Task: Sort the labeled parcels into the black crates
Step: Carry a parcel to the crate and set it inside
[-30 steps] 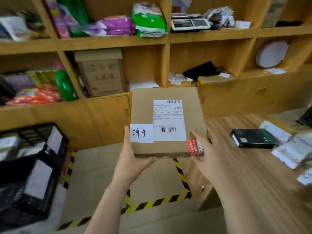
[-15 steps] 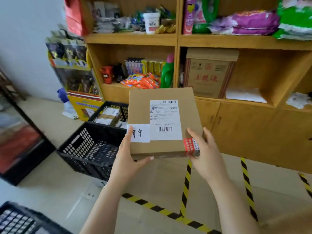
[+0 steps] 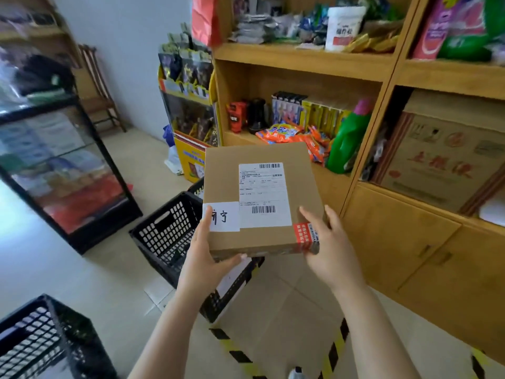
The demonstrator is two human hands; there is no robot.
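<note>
The cardboard parcel (image 3: 259, 198) is held in the air, not yet in any crate, so this item's drop remains to be done. The left hand (image 3: 207, 258) grips its near-left corner beside the handwritten label (image 3: 222, 216); the right hand (image 3: 330, 250) clasps the near-right corner. A black crate (image 3: 164, 236) stands on the floor at 8 o'clock of the parcel, likely the target, and a second crate (image 3: 35, 337) at 7 o'clock in view. Against the earlier frame the view has swung left: the nearer crate now lies partly under the parcel, and the grip is unchanged.
</note>
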